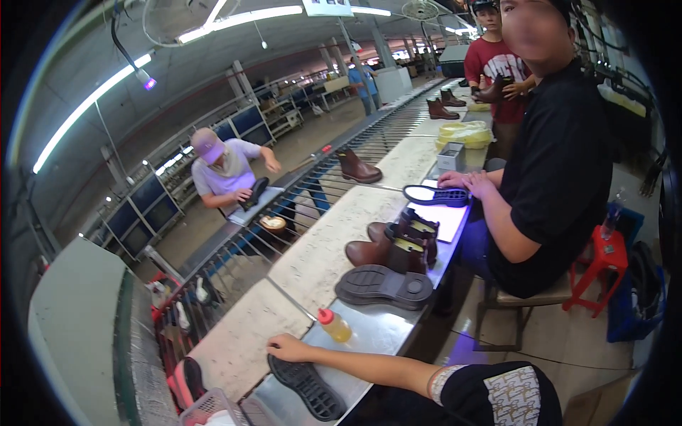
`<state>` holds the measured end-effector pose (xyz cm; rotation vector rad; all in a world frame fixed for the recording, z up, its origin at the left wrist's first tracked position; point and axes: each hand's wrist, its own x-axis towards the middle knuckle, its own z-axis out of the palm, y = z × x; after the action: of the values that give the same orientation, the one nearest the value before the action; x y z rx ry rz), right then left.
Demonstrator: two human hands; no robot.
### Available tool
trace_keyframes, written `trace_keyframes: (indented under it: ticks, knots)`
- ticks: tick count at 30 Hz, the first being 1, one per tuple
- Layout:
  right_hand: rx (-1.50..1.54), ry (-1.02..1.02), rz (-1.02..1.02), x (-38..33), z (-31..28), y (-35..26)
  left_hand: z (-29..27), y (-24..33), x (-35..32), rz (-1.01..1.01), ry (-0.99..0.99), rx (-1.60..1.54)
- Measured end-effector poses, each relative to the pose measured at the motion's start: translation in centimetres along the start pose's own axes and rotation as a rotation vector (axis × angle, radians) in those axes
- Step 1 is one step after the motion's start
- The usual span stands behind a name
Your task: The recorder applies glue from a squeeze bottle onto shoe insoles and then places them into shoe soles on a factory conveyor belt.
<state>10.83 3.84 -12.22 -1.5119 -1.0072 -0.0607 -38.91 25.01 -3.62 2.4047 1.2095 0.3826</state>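
Observation:
My right hand (285,348) reaches across the metal worktop with its fingers curled over the far end of a black shoe sole (309,387). The sole lies with its grid-like recessed side facing up. Just beyond my forearm stands a squeeze bottle (334,325) with a red cap and yellowish liquid. Past it, a dark shoe sole (383,287) rests tread outward against brown leather boots (383,250). My left hand is out of view.
A co-worker in black sits at the right, hands by another sole (435,196) on a lit white panel. A roller conveyor (312,192) runs along the left, with a brown boot (359,167) beside it. A plastic basket (213,408) and a red stool (600,263) stand nearby.

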Motion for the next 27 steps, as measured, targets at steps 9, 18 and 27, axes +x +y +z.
trace_keyframes:
  ticks: [9,18,27]
  knots:
    - [0.069,0.072,0.177,-1.1,1.0,-1.2,-0.8,20.2,-14.9,0.157,0.523,-0.879]
    - [1.091,0.214,0.621,-9.7,-8.8,-7.9,13.2,26.9,1.6,0.231,-0.113,-0.786]
    - [1.71,0.233,0.775,-16.4,-15.9,-8.7,21.9,30.6,6.2,0.198,-0.191,-0.19]
